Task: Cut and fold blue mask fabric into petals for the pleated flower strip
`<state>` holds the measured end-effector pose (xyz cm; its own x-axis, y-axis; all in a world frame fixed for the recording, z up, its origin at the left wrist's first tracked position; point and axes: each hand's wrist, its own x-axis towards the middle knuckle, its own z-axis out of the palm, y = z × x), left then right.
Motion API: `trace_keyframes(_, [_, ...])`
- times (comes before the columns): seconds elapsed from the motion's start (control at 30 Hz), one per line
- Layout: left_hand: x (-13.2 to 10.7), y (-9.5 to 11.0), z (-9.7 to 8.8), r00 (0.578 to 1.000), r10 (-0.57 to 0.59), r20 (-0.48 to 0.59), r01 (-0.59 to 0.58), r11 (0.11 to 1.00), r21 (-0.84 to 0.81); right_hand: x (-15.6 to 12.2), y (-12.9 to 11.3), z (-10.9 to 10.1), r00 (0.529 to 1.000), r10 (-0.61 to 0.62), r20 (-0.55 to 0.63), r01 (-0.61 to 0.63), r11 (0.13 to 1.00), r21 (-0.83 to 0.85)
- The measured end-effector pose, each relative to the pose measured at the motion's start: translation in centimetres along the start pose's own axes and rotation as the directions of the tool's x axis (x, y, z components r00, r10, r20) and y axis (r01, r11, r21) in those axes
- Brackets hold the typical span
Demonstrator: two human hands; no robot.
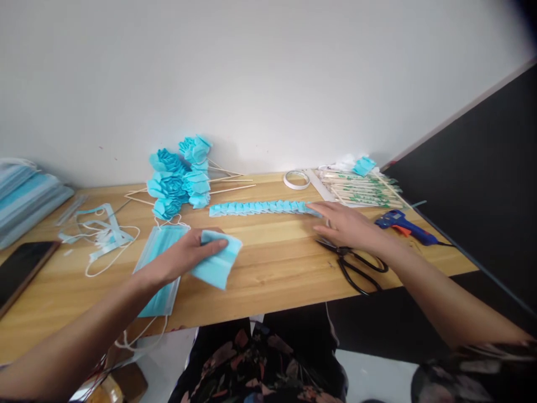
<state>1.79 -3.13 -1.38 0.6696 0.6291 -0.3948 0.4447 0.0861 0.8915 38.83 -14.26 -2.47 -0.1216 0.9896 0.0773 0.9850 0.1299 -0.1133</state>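
My left hand [199, 246] pinches a light-blue square piece of mask fabric [222, 260], held above the front of the wooden table. Below that wrist lies a whole blue face mask [161, 268] with white ear loops, partly covered by my forearm. A long row of folded blue fabric pieces [260, 208] lies across the middle of the table. My right hand [342, 224] reaches to the right end of this row, its fingertips at the last piece and its thumb held apart. Black-handled scissors [356, 268] lie just below my right hand, blades partly hidden.
Blue fabric flowers on sticks [170, 182] stand against the wall. A tape roll [296, 179] and wrapped sticks [364, 187] lie at the back right, near a blue glue gun [406, 226]. Left are cut mask scraps [107, 229], stacked masks [31, 198] and a phone [25, 268].
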Motion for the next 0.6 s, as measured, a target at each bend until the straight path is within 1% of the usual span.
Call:
trace_keyframes(0.03, [-0.7,0.1,0.3,0.998,0.001,0.059,-0.003,0.999,0.032,1.0,0.4,0.5,1.0,-0.003,0.024,0.003,1.0,0.01])
trace_keyframes(0.1, [-2.0,0.1,0.9,0.99,0.018,0.137,-0.028,0.997,0.072,2.7,1.0,1.5,0.998,0.01,0.058,-0.011,1.0,0.025])
trace_keyframes(0.17, [-3.0,-0.3,1.3,0.986,0.036,0.165,-0.05,0.996,0.079,4.2,1.6,2.2,0.997,0.007,0.082,-0.011,0.999,0.044])
trace_keyframes(0.27, [-4.0,-1.2,1.6,0.989,0.011,0.149,-0.018,0.999,0.044,5.9,2.1,3.1,0.992,-0.078,0.095,0.071,0.994,0.078])
trace_keyframes(0.37, [-4.3,-2.3,1.6,0.991,-0.029,0.131,0.03,1.0,-0.008,7.0,2.2,3.8,0.982,-0.178,0.058,0.171,0.98,0.104])
trace_keyframes(0.47, [-4.3,-3.1,1.3,0.993,0.0,0.12,0.003,1.0,-0.024,7.7,1.8,4.3,0.969,-0.247,0.009,0.244,0.96,0.136])
trace_keyframes(0.6, [-4.3,-3.5,1.2,0.994,0.028,0.107,-0.027,1.0,-0.005,8.6,0.7,4.2,0.949,-0.315,0.023,0.305,0.935,0.181])
